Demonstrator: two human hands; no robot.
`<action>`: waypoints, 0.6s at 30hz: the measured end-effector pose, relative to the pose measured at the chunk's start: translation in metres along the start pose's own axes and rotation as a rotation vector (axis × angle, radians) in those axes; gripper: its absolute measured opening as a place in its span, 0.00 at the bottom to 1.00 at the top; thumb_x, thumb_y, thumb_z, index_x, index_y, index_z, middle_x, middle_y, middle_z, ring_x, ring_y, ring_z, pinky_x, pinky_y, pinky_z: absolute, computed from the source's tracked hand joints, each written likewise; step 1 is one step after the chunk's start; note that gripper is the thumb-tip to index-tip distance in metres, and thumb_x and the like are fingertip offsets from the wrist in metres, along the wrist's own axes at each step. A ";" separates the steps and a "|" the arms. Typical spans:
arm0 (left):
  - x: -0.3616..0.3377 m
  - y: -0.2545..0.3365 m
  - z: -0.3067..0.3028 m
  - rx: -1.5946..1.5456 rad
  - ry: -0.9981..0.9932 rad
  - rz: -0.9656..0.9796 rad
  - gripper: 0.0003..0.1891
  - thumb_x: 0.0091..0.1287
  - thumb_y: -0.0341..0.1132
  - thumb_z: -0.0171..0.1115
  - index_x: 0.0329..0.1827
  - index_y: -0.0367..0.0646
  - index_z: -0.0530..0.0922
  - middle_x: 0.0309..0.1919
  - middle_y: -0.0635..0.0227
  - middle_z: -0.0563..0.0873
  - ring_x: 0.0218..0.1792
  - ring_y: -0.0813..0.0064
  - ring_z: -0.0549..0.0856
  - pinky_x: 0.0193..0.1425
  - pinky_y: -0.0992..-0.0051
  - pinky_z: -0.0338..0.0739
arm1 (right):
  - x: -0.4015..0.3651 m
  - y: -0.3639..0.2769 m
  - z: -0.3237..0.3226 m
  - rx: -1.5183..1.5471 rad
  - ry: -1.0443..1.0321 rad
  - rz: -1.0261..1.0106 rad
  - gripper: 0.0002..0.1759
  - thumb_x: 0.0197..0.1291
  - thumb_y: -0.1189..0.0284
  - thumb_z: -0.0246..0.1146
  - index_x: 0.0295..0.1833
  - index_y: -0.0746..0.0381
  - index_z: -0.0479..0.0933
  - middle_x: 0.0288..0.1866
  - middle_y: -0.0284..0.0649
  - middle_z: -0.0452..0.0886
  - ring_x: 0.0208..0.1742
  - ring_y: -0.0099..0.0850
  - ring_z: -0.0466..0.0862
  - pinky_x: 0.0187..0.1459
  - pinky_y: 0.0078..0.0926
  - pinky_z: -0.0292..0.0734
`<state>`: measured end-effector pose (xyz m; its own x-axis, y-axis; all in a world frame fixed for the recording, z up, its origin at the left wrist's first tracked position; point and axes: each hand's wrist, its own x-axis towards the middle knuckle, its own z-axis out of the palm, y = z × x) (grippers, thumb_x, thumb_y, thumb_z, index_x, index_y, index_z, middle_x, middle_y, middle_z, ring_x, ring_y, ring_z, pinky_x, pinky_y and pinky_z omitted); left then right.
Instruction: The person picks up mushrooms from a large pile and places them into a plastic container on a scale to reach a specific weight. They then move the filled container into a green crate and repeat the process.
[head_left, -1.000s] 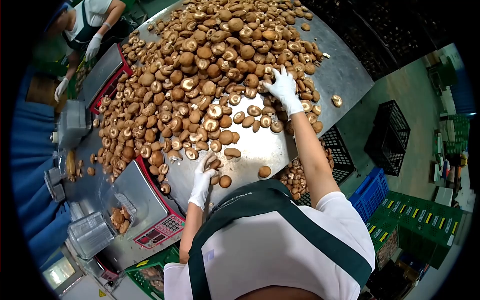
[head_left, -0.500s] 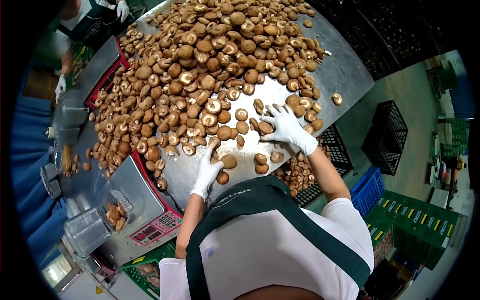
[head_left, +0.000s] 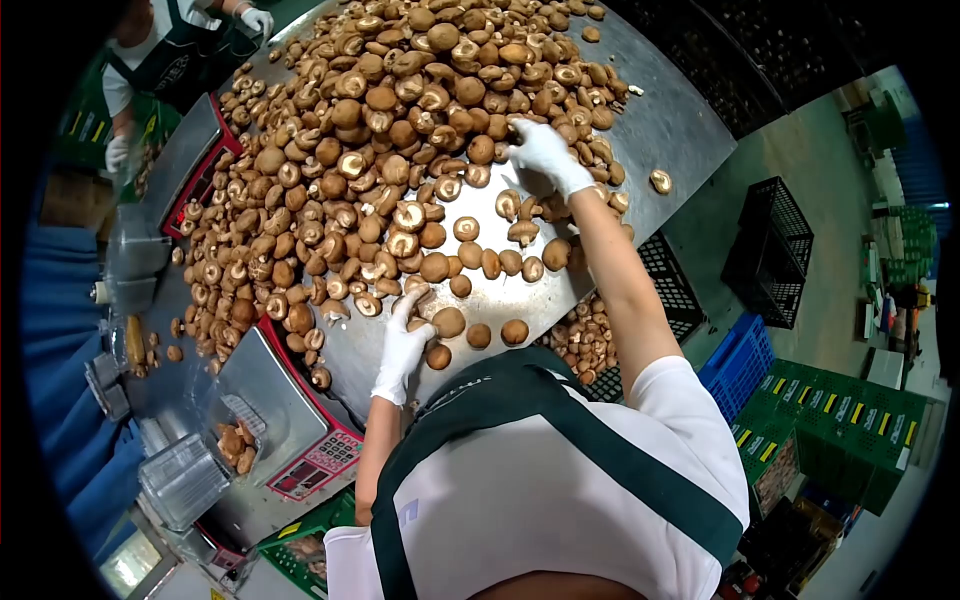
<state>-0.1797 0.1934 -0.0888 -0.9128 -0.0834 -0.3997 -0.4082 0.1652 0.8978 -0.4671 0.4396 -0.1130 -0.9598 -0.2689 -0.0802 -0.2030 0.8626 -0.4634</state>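
Observation:
A large heap of brown shiitake mushrooms (head_left: pixel 400 120) covers much of the metal table (head_left: pixel 680 120). My left hand (head_left: pixel 400 350), in a white glove, rests near the front edge with its fingers curled round a shiitake mushroom (head_left: pixel 419 326), partly hidden. Just right of it lies a larger mushroom (head_left: pixel 449 321). My right hand (head_left: pixel 547 158), also gloved, reaches to the near right side of the heap. Its fingers are apart and bent, with nothing visible in them. Below that hand, several loose mushrooms (head_left: pixel 523 232) lie on the bare metal.
A digital scale (head_left: pixel 310 460) on the left carries a clear tray with mushrooms (head_left: pixel 236 445). Beneath the table's front edge is a black crate (head_left: pixel 672 290) near more mushrooms. Another person's gloved hand (head_left: pixel 257 20) shows at upper left. Green crates (head_left: pixel 830 430) stand at right.
My right hand has moved up and away from the front, to the heap's edge. Mushrooms near its former place have shifted. My left hand has barely moved.

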 end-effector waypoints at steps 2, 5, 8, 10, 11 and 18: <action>0.000 -0.001 0.002 0.059 -0.042 0.029 0.32 0.49 0.20 0.54 0.63 0.38 0.70 0.52 0.65 0.80 0.48 0.77 0.78 0.53 0.81 0.71 | -0.005 -0.010 0.013 -0.179 -0.024 -0.066 0.39 0.47 0.55 0.66 0.65 0.59 0.67 0.68 0.48 0.67 0.61 0.43 0.73 0.62 0.33 0.69; 0.000 -0.008 0.004 0.038 -0.065 0.144 0.32 0.50 0.19 0.53 0.63 0.39 0.70 0.52 0.63 0.80 0.51 0.76 0.78 0.55 0.81 0.71 | -0.026 -0.008 -0.026 0.197 -0.358 -0.032 0.31 0.48 0.56 0.65 0.61 0.53 0.75 0.54 0.49 0.79 0.52 0.43 0.80 0.57 0.33 0.72; -0.004 -0.002 0.004 -0.129 -0.123 -0.004 0.29 0.52 0.20 0.53 0.62 0.36 0.71 0.55 0.60 0.79 0.58 0.70 0.76 0.62 0.77 0.68 | -0.055 -0.001 -0.043 0.028 -0.192 0.043 0.26 0.50 0.57 0.65 0.55 0.54 0.79 0.43 0.45 0.84 0.40 0.37 0.84 0.47 0.29 0.77; -0.002 -0.004 0.005 -0.246 -0.161 -0.063 0.26 0.56 0.19 0.52 0.61 0.35 0.71 0.54 0.59 0.79 0.57 0.71 0.77 0.61 0.78 0.69 | -0.082 -0.003 -0.045 0.016 -0.233 0.017 0.26 0.48 0.55 0.65 0.53 0.53 0.80 0.37 0.44 0.84 0.39 0.39 0.84 0.46 0.33 0.79; 0.000 -0.005 0.006 -0.358 -0.196 -0.118 0.23 0.59 0.19 0.50 0.61 0.34 0.71 0.53 0.59 0.80 0.56 0.72 0.78 0.59 0.78 0.70 | -0.099 -0.012 -0.050 0.046 -0.332 0.046 0.25 0.47 0.55 0.66 0.52 0.54 0.80 0.39 0.43 0.84 0.40 0.40 0.84 0.46 0.34 0.79; 0.004 0.003 0.019 -0.287 -0.197 -0.084 0.19 0.65 0.21 0.50 0.60 0.31 0.71 0.51 0.57 0.81 0.54 0.71 0.79 0.59 0.78 0.71 | -0.185 0.006 0.006 0.057 -0.095 -0.260 0.24 0.49 0.66 0.64 0.54 0.58 0.75 0.49 0.43 0.80 0.48 0.43 0.80 0.50 0.37 0.76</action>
<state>-0.1845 0.2118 -0.0911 -0.8717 0.1104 -0.4774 -0.4885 -0.1192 0.8644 -0.2899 0.4917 -0.1064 -0.8540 -0.5193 -0.0328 -0.4265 0.7347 -0.5275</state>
